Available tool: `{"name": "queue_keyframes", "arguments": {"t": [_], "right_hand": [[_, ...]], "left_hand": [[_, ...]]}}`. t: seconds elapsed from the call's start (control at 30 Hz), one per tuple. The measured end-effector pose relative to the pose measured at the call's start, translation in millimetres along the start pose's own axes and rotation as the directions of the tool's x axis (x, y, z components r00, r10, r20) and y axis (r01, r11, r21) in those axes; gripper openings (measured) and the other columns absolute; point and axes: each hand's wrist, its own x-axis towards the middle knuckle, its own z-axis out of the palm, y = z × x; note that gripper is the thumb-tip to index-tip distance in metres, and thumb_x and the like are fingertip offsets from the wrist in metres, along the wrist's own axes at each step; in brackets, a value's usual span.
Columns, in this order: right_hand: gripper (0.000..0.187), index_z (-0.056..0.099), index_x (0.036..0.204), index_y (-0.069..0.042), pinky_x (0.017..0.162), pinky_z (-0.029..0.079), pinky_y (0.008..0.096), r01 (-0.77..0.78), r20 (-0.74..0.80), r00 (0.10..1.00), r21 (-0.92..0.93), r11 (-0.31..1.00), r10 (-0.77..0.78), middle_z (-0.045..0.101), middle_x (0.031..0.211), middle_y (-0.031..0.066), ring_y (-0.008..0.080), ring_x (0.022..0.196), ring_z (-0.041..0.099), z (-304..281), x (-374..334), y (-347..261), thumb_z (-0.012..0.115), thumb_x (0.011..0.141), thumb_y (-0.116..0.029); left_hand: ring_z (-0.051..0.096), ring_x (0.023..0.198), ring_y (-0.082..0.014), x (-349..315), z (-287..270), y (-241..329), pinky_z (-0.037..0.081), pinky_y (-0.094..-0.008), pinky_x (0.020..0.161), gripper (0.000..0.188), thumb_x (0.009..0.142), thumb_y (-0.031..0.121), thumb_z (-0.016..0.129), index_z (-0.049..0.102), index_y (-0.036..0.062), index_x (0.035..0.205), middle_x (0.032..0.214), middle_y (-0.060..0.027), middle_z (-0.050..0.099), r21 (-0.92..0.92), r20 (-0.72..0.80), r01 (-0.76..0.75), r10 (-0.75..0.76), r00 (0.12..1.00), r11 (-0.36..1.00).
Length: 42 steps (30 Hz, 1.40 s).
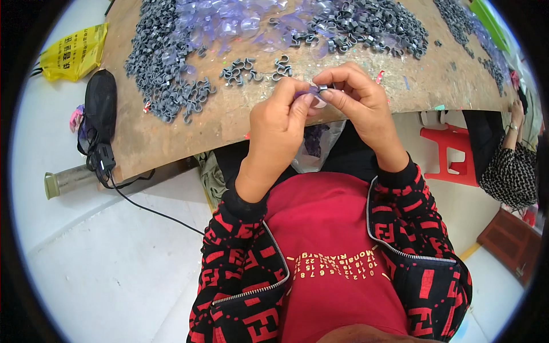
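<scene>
My left hand (271, 130) pinches a translucent purple plastic piece (312, 90) near the table's front edge. Against it, my right hand (367, 111) grips a small grey clip (323, 88) between thumb and finger. The two parts meet between my fingertips, which partly hide them; whether they are joined I cannot tell. Just beyond my hands lie small groups of curved grey clips (240, 71). Larger heaps of grey clips (154, 63) spread at the left and far right, with a pile of purple pieces (220, 24) between them.
The wooden table (229, 117) carries more clips along its right side, near a green tray (490, 26). At its left edge are a black pouch-like object (100, 103) with a cable and a yellow bag (75, 52). A red stool (452, 151) and another person's arm (510, 136) are at right.
</scene>
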Motion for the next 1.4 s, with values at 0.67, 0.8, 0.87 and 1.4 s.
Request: {"name": "queue_keyframes", "arguments": {"t": [0.67,0.8,0.87,1.4], "right_hand": [[0.022,0.065,0.110,-0.001,0.083,0.045,0.0241,-0.007,-0.070,0.997,0.077,0.997,0.012,0.065,0.101,0.0041,0.0102,0.091,0.058,5.8,-0.4,-4.7,0.063,0.088,-0.005],[0.022,0.063,0.110,0.000,0.083,0.044,0.0232,0.108,-0.053,0.992,-0.070,0.992,-0.112,0.064,0.099,0.0019,0.0094,0.091,0.057,3.4,0.8,-10.0,0.062,0.089,-0.004],[0.022,0.062,0.111,0.000,0.083,0.044,0.0229,0.082,-0.095,0.992,0.029,0.996,-0.079,0.063,0.098,0.0013,0.0091,0.091,0.057,2.8,-0.3,-10.1,0.062,0.089,-0.004],[0.020,0.061,0.110,0.000,0.081,0.044,0.0214,-0.061,-0.020,0.998,0.072,0.996,0.062,0.060,0.096,0.0003,0.0074,0.091,0.056,-0.2,-3.9,-10.0,0.062,0.090,-0.005]], "left_hand": [[0.061,0.072,-0.0093,0.1,1.5,-8.1,0.049,-0.0219,0.065,0.012,0.095,0.013,0.057,0.056,0.0036,0.102,0.090,-0.0045,0.064,-0.529,0.171,0.283,-0.226,0.959,0.800],[0.063,0.076,-0.0106,-2.4,1.6,-0.3,0.052,-0.0231,0.069,0.016,0.093,0.006,0.059,0.056,-0.0013,0.107,0.092,-0.0069,0.065,-0.404,0.065,0.158,-0.144,0.987,0.901],[0.063,0.077,-0.0106,-3.1,0.8,1.5,0.053,-0.0232,0.069,0.016,0.093,0.005,0.059,0.056,-0.0024,0.107,0.093,-0.0078,0.066,-0.381,0.044,0.122,-0.114,0.993,0.916],[0.065,0.075,-0.0128,-6.6,2.7,0.2,0.053,-0.0245,0.067,0.015,0.092,0.003,0.059,0.061,-0.0038,0.105,0.089,-0.0090,0.067,-0.260,-0.056,0.020,-0.036,0.998,0.965]]}}
